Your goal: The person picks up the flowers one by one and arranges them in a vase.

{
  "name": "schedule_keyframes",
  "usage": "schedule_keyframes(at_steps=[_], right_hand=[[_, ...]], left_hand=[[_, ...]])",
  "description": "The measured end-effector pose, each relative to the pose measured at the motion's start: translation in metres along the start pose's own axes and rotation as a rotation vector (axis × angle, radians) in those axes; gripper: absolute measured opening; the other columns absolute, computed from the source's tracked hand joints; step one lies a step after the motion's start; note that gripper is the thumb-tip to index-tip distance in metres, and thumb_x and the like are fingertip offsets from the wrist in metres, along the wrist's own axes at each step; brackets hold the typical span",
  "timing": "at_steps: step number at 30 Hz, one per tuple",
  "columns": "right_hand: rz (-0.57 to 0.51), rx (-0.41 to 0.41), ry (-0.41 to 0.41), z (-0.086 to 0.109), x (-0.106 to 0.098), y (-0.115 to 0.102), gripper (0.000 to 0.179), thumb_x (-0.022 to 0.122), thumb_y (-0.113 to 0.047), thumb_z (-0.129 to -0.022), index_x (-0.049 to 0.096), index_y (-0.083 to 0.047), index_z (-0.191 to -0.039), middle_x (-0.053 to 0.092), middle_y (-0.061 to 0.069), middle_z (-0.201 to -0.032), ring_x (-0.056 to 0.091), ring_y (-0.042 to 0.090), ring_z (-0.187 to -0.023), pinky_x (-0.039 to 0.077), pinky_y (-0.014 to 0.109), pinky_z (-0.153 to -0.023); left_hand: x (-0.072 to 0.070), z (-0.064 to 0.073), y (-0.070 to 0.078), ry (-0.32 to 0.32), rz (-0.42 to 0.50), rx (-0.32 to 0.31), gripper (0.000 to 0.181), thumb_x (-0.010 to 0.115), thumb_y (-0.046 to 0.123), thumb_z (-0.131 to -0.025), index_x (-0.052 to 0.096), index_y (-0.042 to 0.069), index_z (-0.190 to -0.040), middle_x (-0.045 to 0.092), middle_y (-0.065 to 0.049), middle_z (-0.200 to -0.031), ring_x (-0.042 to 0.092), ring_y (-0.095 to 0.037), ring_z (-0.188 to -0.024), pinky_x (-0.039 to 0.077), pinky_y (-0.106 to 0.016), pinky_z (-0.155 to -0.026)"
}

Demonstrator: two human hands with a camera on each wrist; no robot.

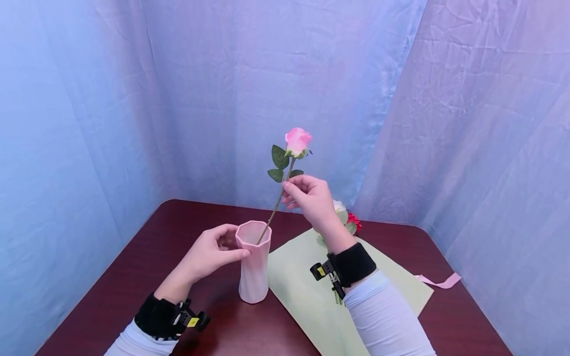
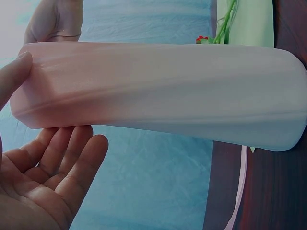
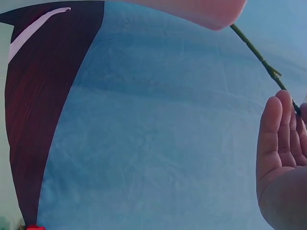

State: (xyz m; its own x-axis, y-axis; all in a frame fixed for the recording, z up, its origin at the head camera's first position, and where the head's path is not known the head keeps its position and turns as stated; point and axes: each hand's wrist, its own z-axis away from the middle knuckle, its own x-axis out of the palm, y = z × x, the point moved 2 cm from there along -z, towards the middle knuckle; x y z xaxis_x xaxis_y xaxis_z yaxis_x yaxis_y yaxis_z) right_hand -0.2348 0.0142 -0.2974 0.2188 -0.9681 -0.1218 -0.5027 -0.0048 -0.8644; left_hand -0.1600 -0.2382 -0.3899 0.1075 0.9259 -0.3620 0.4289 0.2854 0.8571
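Observation:
A pink-to-white ribbed vase (image 1: 255, 272) stands upright on the dark table. My left hand (image 1: 213, 252) holds it near the pink rim, thumb on the near side and fingers around the far side; the left wrist view shows thumb and fingertips against the vase (image 2: 158, 91). Above and to the right, my right hand (image 1: 311, 198) pinches the stem of a pink rose (image 1: 297, 141) just below its green leaves. The stem slants down, its lower end inside the vase mouth. In the right wrist view the green stem (image 3: 261, 58) runs from the vase rim to my fingertips.
Right of the vase lies a sheet of pale green paper (image 1: 294, 277). White and red flowers (image 1: 354, 221) rest on it, partly hidden behind my right forearm. A pink ribbon (image 1: 445, 283) lies at the right table edge. Blue curtains (image 1: 267, 74) hang around the table.

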Motion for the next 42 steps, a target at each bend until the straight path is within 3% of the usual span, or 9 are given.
schedule_keyframes(at_steps=[11,20,28,35,42], right_hand=[[0.073,-0.013,-0.071,0.004,0.012,0.002,0.016,0.072,-0.014,-0.096,0.072,0.003,-0.098,0.069,0.020,-0.080,0.068,0.044,-0.074,0.061,0.040,-0.062],[0.225,-0.040,-0.128,0.006,0.020,0.007,0.015,0.072,-0.018,-0.096,0.075,-0.004,-0.096,0.069,0.006,-0.071,0.065,0.031,-0.062,0.055,0.040,-0.055],[0.336,-0.054,-0.186,0.008,0.026,0.010,0.013,0.071,-0.020,-0.096,0.075,-0.007,-0.095,0.073,0.007,-0.080,0.064,0.036,-0.062,0.054,0.034,-0.059],[0.406,-0.060,-0.225,0.010,0.030,0.016,0.012,0.072,-0.021,-0.095,0.076,-0.010,-0.094,0.073,0.010,-0.080,0.062,0.018,-0.061,0.055,0.033,-0.060],[0.487,-0.075,-0.229,0.011,0.033,0.020,0.010,0.075,-0.021,-0.092,0.078,-0.012,-0.092,0.069,-0.007,-0.073,0.062,0.011,-0.067,0.052,0.029,-0.063]], left_hand=[[0.000,0.000,0.000,0.000,-0.010,-0.014,0.052,0.089,0.019,-0.080,0.066,0.005,-0.124,0.072,-0.007,-0.105,0.071,-0.022,-0.092,0.058,-0.033,-0.078],[-0.001,0.000,0.001,-0.004,-0.002,-0.019,0.052,0.089,0.019,-0.081,0.066,0.005,-0.124,0.072,-0.008,-0.106,0.070,-0.023,-0.092,0.058,-0.033,-0.079],[-0.002,0.000,0.000,-0.003,-0.003,-0.025,0.052,0.089,0.020,-0.081,0.065,0.005,-0.125,0.071,-0.008,-0.105,0.070,-0.023,-0.091,0.058,-0.034,-0.079],[-0.001,0.000,-0.001,-0.007,0.002,-0.023,0.052,0.088,0.020,-0.081,0.065,0.005,-0.125,0.071,-0.008,-0.106,0.070,-0.023,-0.092,0.058,-0.033,-0.079],[0.000,-0.001,-0.001,-0.011,-0.005,-0.017,0.052,0.088,0.021,-0.081,0.065,0.005,-0.125,0.071,-0.008,-0.106,0.070,-0.022,-0.092,0.058,-0.033,-0.080]])
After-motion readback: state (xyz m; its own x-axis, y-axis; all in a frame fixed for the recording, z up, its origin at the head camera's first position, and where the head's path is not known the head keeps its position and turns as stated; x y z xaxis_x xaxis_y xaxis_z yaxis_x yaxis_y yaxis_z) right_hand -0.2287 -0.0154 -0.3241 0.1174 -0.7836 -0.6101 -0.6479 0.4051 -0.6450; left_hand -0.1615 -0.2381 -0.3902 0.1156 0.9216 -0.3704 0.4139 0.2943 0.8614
